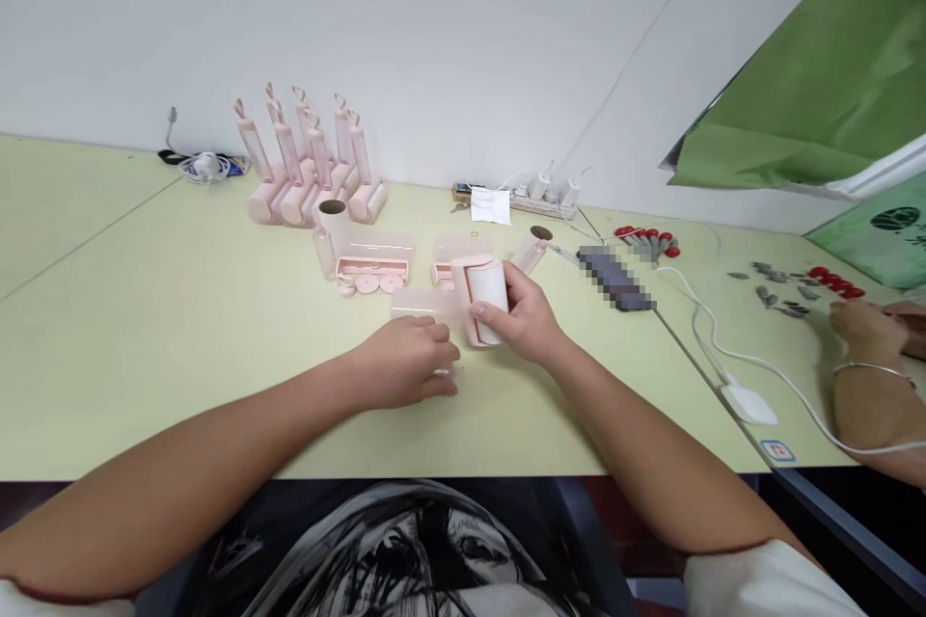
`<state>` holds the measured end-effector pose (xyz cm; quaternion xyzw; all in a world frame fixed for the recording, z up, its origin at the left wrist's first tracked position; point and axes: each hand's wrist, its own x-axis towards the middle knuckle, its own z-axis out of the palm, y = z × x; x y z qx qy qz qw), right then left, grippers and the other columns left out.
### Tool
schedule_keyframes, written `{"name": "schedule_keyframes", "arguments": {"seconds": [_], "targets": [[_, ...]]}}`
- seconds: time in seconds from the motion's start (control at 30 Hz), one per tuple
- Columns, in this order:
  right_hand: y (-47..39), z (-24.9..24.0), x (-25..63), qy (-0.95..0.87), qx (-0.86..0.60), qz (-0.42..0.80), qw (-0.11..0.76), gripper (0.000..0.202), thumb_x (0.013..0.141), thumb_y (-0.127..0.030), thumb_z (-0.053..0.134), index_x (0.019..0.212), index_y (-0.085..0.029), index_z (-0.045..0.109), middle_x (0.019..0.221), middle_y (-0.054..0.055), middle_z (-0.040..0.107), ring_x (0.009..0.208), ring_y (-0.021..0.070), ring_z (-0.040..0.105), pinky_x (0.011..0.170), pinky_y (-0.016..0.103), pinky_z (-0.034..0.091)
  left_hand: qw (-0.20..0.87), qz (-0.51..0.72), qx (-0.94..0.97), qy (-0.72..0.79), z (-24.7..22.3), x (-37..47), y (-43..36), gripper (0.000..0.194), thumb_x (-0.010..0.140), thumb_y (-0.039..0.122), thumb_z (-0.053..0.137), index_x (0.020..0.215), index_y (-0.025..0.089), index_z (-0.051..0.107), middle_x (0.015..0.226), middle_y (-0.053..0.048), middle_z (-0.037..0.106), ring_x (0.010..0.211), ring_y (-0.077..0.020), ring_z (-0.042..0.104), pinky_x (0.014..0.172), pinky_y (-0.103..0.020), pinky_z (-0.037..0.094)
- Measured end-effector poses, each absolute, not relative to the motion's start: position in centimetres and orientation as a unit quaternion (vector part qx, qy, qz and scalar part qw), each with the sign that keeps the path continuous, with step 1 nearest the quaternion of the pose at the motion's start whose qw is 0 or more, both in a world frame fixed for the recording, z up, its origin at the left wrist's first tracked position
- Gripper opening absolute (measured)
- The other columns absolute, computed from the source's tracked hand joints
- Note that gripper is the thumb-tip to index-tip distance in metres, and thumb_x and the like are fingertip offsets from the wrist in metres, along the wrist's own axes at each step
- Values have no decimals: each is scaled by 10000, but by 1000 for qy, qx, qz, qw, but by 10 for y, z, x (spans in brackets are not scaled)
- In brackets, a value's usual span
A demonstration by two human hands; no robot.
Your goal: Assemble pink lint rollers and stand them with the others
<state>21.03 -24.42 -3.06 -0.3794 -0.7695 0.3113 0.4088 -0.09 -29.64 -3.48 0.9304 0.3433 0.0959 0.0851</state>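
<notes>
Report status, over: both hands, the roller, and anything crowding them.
Right hand gripping pink lint roller. Left hand resting on clear cover on table. Loose pink parts just behind; co-worker's hand far right, apart.

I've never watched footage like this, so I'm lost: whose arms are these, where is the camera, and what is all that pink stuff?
The single picture comes from a camera worn on a person's head, looking down at their two bare hands over a pale yellow-green table. The right hand grips a pink-framed white lint roller. The left hand rests on a small clear plastic piece beside a translucent plastic cover. Behind stand finished pink long-handled rollers and loose pink parts. At the far right, another person's hand works near red-capped pieces.
</notes>
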Motion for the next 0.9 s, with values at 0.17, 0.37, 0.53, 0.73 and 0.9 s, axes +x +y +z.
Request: {"name": "schedule_keyframes", "arguments": {"seconds": [0.17, 0.37, 0.53, 0.73, 0.9], "targets": [[-249, -22, 213, -854, -322, 284, 294, 520, 825, -449, 700, 1274, -209, 592, 1083, 82, 688, 901, 240, 637, 766, 346, 508, 102, 348, 832, 421, -20, -16, -294, 236, 915, 375, 596, 784, 179, 597, 768, -12, 580, 699, -143, 538, 615, -271, 395], [-255, -14, 210, -904, -216, 283, 238, 565, 913, -426, 613, 1412, -201, 475, 1286, 116, 644, 1088, 255, 634, 918, 363, 497, 163, 384, 835, 358, -14, -21, -291, 218, 872, 341, 659, 1004, 201, 558, 922, -27, 566, 826, -159, 515, 714, -291, 440], [-255, -20, 212, -905, -226, 272, 235, 594, 925, -445, 580, 1442, -205, 412, 1352, 143, 596, 1099, 272, 631, 906, 396, 507, 289, 375, 777, 415, -17, -17, -292, 308, 811, 422, 713, 913, 194, 534, 844, 8, 510, 717, -125, 469, 635, -262, 408], [-261, -22, 207, -897, -238, 311, 206, 566, 908, -462, 618, 1381, -214, 432, 1222, 106, 644, 964, 229, 644, 798, 342, 513, 409, 344, 730, 426, -19, -14, -293, 361, 787, 444, 721, 870, 201, 468, 758, 46, 455, 664, -108, 416, 592, -240, 359], [-264, -23, 202, -897, -251, 288, 223, 504, 949, -430, 563, 1382, -208, 431, 1272, 119, 625, 1032, 250, 635, 866, 381, 497, 388, 329, 732, 454, -20, -9, -295, 311, 910, 497, 547, 921, 205, 442, 792, 22, 479, 704, -136, 442, 619, -268, 367]]}}
